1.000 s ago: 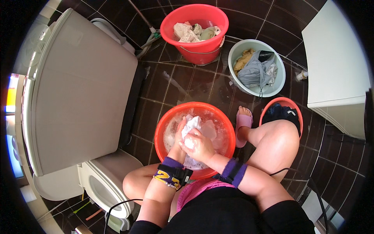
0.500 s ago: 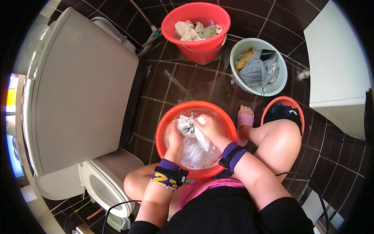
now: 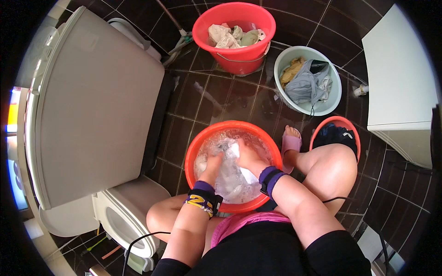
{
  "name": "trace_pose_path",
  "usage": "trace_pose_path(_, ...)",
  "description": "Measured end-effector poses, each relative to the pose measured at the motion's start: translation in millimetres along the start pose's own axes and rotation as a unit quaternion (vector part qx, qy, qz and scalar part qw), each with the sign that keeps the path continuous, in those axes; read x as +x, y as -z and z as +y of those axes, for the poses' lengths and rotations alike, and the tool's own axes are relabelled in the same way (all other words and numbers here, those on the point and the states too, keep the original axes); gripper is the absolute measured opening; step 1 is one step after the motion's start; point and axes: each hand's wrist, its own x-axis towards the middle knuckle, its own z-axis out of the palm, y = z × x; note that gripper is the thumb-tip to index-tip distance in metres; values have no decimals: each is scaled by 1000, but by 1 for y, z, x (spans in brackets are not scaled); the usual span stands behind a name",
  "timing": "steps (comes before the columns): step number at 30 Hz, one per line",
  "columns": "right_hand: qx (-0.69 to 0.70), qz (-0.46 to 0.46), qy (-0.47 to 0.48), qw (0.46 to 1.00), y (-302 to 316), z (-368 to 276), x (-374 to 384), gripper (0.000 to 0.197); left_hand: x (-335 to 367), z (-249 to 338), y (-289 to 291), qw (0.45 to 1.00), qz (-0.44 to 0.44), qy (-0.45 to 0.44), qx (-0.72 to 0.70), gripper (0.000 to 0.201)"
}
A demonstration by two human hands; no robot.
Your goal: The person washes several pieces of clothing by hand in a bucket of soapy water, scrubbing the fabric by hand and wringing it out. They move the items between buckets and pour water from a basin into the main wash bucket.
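A round orange-red basin (image 3: 189, 162) of sudsy water sits on the floor between my knees. In it lies a soaked white garment (image 3: 247, 176), mostly under the foam; a bit of dark print shows near my fingers. My right hand (image 3: 249, 156) is closed on a bunched part of the garment at the basin's middle. Just left of it, my left hand (image 3: 213, 164) dips into the suds, closed on the cloth, its fingertips partly hidden by water. Both wrists wear purple bands.
Beyond the basin stand a red bucket (image 3: 201, 34) with light clothes and a pale blue tub (image 3: 340, 92) of clothes. A small red basin (image 3: 357, 133) with dark clothing is beside my right knee. A toilet (image 3: 103, 214) is on the left, a white cabinet (image 3: 398, 78) on the right.
Both hands have gone lower into the water with the white garment. The printed part, raised above the suds before, is now mostly submerged.
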Motion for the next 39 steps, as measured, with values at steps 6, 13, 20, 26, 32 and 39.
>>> trace_pose_path(6, 78, -38, -96, 992, 18, 6, 12, 70, -23, 24, -33, 896, 176, -70, 401, 52)
trace_pose_path(13, 304, 17, 105, 947, 9, -49, -26, 61, -45, 87, -21, 873, -158, 161, -432, 44)
trace_pose_path(20, 157, 66, 178, 969, 55, -98, -90, 41, -63, 106, -10, 817, -269, 121, -495, 34)
trace_pose_path(26, 158, 155, 215, 951, 48, -63, -55, 25, -82, 103, -32, 877, -101, 83, -462, 35)
trace_pose_path(32, 260, 49, 126, 956, 61, -58, -56, 22, -105, 128, -21, 869, -55, 109, -479, 40)
trace_pose_path(39, 418, -43, -23, 907, 87, -60, -82, 40, -136, 173, 16, 851, -72, 40, -519, 32)
